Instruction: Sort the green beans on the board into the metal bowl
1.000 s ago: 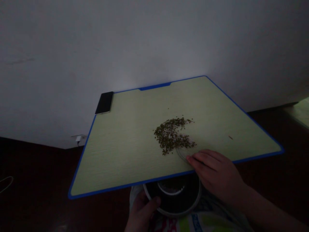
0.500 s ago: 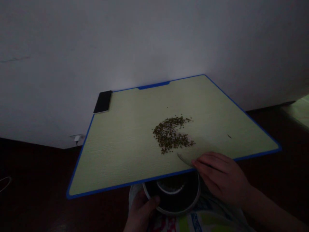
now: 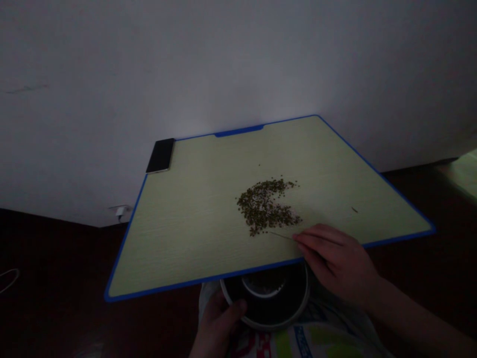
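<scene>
Small greenish-brown beans or seeds (image 3: 257, 211) lie in a loose C-shaped spread on a pale tabletop (image 3: 186, 214) with a blue edge. My right hand (image 3: 337, 258) is over the front edge of the table, pinching a thin, slender implement (image 3: 281, 235). Its tip is just below the near edge of the seeds; its exact kind cannot be made out. Under the table's front edge, my left hand (image 3: 221, 320) grips the left rim of a round dark bowl (image 3: 270, 311), thumb over the rim. A pale ring and some small bits show inside it, partly hidden by the table.
A dark phone (image 3: 161, 155) lies at the table's far left corner. One small dark sliver (image 3: 354, 210) rests on the right side. The table stands against a pale wall (image 3: 238, 64), where a white plug (image 3: 119, 213) sits low on the left.
My right hand has shifted slightly up and left, and the implement has turned so it appears as a thinner line nearer the seeds. My left hand and the bowl look the same.
</scene>
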A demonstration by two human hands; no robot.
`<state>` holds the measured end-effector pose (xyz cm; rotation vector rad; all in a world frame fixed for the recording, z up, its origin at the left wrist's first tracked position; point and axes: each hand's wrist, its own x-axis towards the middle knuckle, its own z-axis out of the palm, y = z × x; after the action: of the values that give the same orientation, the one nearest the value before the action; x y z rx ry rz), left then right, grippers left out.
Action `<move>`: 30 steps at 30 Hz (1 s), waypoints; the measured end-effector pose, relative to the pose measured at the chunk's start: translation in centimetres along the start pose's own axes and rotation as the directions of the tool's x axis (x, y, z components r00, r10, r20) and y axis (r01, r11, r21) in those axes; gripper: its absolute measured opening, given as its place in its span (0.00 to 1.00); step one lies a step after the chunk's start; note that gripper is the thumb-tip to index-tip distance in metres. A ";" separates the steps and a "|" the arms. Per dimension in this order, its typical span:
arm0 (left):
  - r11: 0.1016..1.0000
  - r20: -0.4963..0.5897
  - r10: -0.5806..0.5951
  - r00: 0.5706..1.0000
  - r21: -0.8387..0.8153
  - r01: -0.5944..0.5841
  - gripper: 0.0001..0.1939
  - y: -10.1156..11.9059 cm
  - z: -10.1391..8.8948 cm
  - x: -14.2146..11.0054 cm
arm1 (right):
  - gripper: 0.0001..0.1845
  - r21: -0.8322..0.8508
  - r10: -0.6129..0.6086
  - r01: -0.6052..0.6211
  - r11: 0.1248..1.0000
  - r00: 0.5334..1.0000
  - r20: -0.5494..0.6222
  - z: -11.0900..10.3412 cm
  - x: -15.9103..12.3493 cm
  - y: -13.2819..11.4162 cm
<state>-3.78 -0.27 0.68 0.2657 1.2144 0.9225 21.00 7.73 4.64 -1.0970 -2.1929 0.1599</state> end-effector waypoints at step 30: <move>1.000 0.034 -0.012 0.999 0.013 0.011 0.16 0.0 -0.3 0.0 | 0.10 0.133 0.016 -0.025 0.991 0.998 0.062 0.9 2.4 -0.6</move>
<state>-4.00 -0.35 0.52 0.2833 1.1896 0.8971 19.01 9.30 5.46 -1.0523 -2.1903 0.3487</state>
